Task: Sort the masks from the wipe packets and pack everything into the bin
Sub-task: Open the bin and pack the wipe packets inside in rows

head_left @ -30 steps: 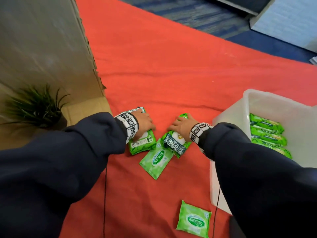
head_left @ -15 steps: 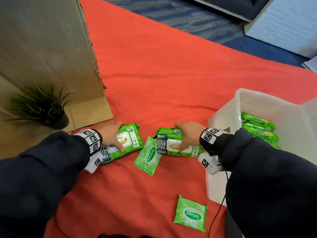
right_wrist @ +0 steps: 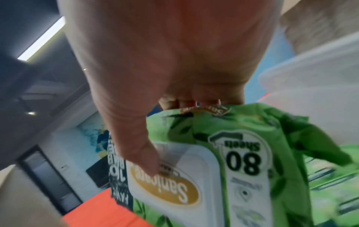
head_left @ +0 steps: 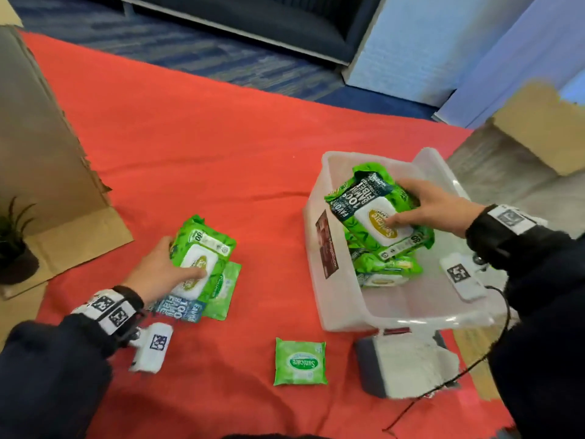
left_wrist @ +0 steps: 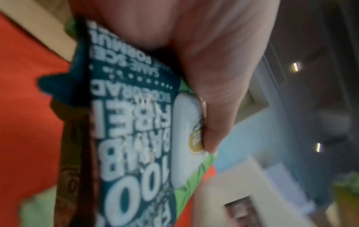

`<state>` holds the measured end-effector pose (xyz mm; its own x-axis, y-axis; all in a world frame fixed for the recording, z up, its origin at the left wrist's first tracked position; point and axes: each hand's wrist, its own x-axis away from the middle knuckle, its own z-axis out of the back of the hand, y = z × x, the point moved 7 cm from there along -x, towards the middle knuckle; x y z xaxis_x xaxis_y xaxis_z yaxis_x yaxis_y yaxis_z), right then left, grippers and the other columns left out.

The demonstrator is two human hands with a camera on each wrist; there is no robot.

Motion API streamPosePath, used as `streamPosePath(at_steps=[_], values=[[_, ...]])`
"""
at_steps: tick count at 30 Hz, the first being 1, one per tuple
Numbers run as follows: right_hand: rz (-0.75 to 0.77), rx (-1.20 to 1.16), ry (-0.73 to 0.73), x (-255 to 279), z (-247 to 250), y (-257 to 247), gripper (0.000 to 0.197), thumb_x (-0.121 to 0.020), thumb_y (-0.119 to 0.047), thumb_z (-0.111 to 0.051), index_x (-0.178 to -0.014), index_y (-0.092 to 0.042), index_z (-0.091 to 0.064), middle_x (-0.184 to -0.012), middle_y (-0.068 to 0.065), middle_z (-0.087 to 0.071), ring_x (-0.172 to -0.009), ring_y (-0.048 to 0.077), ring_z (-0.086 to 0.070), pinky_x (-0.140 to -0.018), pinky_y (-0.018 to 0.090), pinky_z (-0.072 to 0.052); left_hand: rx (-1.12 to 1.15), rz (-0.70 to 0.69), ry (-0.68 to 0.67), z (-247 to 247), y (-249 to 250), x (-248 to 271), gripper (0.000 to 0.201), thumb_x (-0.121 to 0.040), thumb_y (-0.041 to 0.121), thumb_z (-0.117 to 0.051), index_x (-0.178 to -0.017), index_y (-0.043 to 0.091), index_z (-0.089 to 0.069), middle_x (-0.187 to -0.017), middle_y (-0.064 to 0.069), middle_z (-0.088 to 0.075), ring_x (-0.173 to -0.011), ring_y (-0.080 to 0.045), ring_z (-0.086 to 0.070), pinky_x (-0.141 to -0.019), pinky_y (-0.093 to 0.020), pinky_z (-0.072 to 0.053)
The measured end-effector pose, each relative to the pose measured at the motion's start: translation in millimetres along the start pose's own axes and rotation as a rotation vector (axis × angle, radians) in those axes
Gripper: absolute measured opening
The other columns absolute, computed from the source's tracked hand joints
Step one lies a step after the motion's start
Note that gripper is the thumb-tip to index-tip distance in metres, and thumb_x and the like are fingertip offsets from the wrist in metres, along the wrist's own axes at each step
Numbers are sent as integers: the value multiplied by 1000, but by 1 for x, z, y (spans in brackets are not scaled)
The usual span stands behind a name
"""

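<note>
— Where are the packs?
— My right hand [head_left: 435, 210] grips one wipe pack [head_left: 378, 210] over the bin [head_left: 319, 248]; my left hand [head_left: 158, 274] clasps another pack [head_left: 202, 248] (on cloth).
— Risk?
— Dropped crooked, it may jam.

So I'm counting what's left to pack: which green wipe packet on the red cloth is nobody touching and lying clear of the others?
The small flat Sanicare packet alone at the front; the other small one is tucked under the big pack in the left hand.

office | blue carpet tiles [head_left: 190, 45] | dark sofa base [head_left: 253, 23]
</note>
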<state>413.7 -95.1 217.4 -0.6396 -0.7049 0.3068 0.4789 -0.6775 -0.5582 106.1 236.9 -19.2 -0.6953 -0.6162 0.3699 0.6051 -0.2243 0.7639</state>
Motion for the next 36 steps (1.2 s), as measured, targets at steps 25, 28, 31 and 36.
streamPosePath(at_steps=[25,28,31,36], values=[[11,1190,-525,-26,-108,186,87,-56,-59,-92,-122,-18,-53,-89,-2,-57,-92,26,-68,-68,33,-51,902,-79,-103,-75,195,119,60,-77,9,-77,-133,11,-59,-117,-17,-74,-101,-39,-73,-80,-51,-63],[24,1196,-506,-25,-109,186,85,-56,-62,-91,-119,-19,-54,-86,-3,-56,-92,26,-69,-65,32,-48,889,-86,-139,-88,205,124,57,-76,7,-76,-131,10,-59,-116,-18,-74,-96,-37,-74,-75,-46,-64],[-33,1039,-513,-23,-95,183,69,-59,-63,-89,-103,-21,-54,-78,-6,-55,-84,25,-64,-65,36,-51,869,-99,-195,-102,226,127,50,-76,9,-71,-126,11,-61,-111,-16,-76,-88,-30,-76,-69,-41,-63],[-239,-4,-282,-12,-38,157,33,-88,-42,-78,-102,-16,-63,-83,5,-75,-73,25,-73,-59,32,-54,697,-172,-311,-125,279,115,62,-67,3,-76,-126,10,-59,-114,-15,-75,-94,-30,-74,-84,-46,-61]])
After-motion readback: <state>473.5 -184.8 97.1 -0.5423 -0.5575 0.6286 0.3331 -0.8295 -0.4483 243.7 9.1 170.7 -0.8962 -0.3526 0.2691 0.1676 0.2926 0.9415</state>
